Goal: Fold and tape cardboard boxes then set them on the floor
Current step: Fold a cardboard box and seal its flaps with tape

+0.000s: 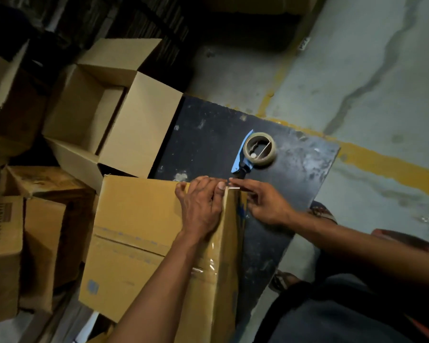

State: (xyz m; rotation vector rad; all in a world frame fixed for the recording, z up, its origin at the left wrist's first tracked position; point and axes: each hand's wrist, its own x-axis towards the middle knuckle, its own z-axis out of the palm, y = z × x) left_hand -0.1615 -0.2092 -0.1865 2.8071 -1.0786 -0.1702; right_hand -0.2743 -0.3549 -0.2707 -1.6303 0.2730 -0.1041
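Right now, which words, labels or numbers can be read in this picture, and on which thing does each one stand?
Dark print on the brown box at the left edge: cut off and blurred, not readable.
Blue mark on the box being taped: too small to read.
White tag by the far wall: too blurred.
Nothing else.

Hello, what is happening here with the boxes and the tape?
A person is sealing a cardboard box that rests partly on a dark board. The left hand presses flat on the box top at the far edge, and the right hand smooths the tape end over that edge. The tape dispenser lies on the board, untouched. An open box and other boxes stand beyond on the left.
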